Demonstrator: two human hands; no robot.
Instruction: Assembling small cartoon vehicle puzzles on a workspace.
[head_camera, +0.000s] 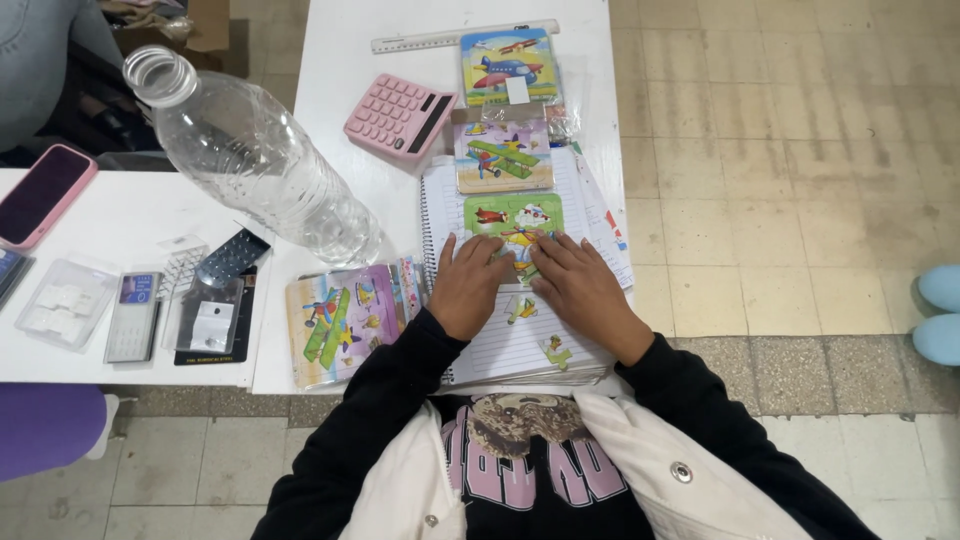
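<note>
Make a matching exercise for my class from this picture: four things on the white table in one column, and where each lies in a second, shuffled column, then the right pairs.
Things:
1. pink calculator
2. clear plastic bottle
3. ruler
4. loose puzzle pieces

Places:
A. at the far edge of the table
B. on the notebook page, between the left hand and the right hand
C. left of the row of aeroplane puzzles
D. lying on its side, cap off, left of the notebook

Pairs: 1-C, 2-D, 3-A, 4-B

clear plastic bottle (262, 160) (uncapped) | pink calculator (399, 116) | ruler (462, 36) | pink-cased phone (42, 193)
</note>
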